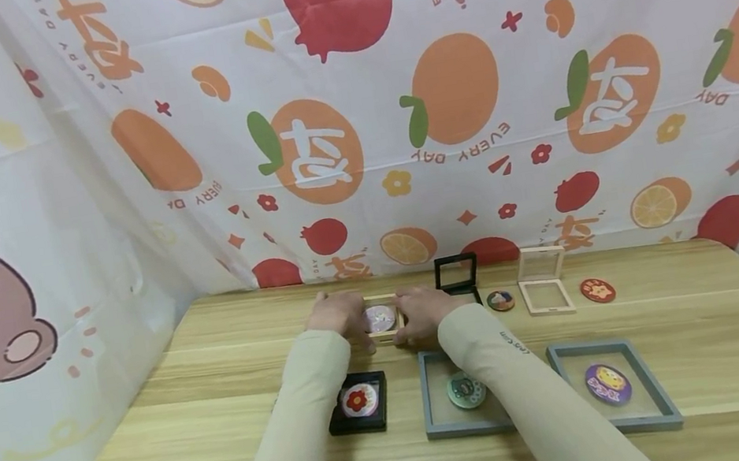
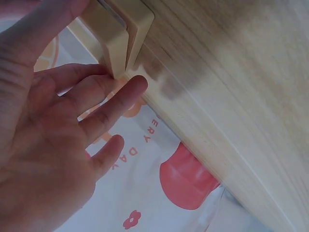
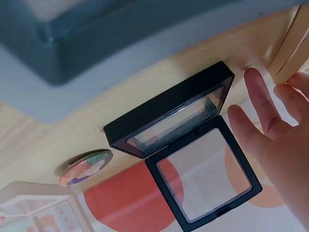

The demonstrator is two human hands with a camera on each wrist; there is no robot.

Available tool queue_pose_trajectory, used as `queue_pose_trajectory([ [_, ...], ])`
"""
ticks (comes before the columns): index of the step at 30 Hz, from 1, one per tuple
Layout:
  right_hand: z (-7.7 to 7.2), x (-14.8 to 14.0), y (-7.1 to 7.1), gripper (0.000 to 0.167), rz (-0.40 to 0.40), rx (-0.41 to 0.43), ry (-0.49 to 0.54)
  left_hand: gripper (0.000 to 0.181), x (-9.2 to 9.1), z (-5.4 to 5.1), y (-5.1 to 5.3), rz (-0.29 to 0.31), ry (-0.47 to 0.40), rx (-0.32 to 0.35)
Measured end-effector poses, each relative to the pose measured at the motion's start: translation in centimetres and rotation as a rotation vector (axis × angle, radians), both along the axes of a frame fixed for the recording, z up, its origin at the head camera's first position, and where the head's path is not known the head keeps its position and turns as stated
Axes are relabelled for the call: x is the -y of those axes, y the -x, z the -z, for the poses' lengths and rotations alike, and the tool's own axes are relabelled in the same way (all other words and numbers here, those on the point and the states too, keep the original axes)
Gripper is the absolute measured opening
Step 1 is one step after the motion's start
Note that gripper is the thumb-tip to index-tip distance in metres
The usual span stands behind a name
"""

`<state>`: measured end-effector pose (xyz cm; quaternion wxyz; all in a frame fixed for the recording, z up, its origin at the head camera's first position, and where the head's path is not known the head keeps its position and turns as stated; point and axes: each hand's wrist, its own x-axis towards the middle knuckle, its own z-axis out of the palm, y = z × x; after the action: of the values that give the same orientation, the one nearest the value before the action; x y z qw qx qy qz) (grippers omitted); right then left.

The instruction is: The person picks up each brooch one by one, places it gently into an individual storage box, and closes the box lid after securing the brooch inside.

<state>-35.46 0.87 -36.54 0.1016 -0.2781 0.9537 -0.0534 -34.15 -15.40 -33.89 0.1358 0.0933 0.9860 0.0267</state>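
Observation:
In the head view a small light-wood frame [image 1: 385, 337] at the table's back holds a pale round badge [image 1: 379, 319]. The left hand [image 1: 342, 316] grips its left side and the right hand [image 1: 426, 310] its right side. The left wrist view has the left hand [image 2: 63, 130] with thumb and some fingers at the frame's corner [image 2: 116, 41], the other fingers extended. In the right wrist view the right hand's fingers [image 3: 263, 104] are beside the wooden frame [image 3: 293, 53], partly out of view; an open black case [image 3: 169, 111] stands nearby.
Right of the hands are a black case [image 1: 454, 259], a round badge [image 1: 500, 301], a white open case [image 1: 548, 298] and a red badge [image 1: 597, 290]. Nearer stand a black frame [image 1: 359, 425] and two grey frames [image 1: 471, 428] [image 1: 645, 424] with badges.

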Motion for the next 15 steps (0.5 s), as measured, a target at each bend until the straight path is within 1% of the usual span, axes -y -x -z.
queue_pose_trajectory([
  [2,-0.04,-0.02,-0.07,0.041,0.003,0.007,0.000,0.032,0.10,-0.08,0.16,0.000,-0.002,0.021],
  [4,-0.10,0.04,-0.18,0.046,0.006,0.017,0.006,0.032,0.26,-0.22,0.35,-0.008,0.002,0.041],
  [7,-0.20,0.15,-0.37,0.047,0.008,0.024,0.011,0.033,0.48,-0.46,0.55,-0.024,-0.003,0.067],
  [8,-0.24,0.18,-0.41,0.047,0.012,0.025,0.010,0.033,0.51,-0.53,0.58,-0.025,-0.010,0.068],
  [12,-0.39,0.12,-0.40,0.036,0.029,0.015,-0.004,0.035,0.37,-0.66,0.56,-0.033,-0.047,0.069],
  [15,-0.44,0.13,-0.40,0.035,0.032,0.013,-0.017,0.037,0.30,-0.63,0.42,-0.049,-0.054,0.060],
])
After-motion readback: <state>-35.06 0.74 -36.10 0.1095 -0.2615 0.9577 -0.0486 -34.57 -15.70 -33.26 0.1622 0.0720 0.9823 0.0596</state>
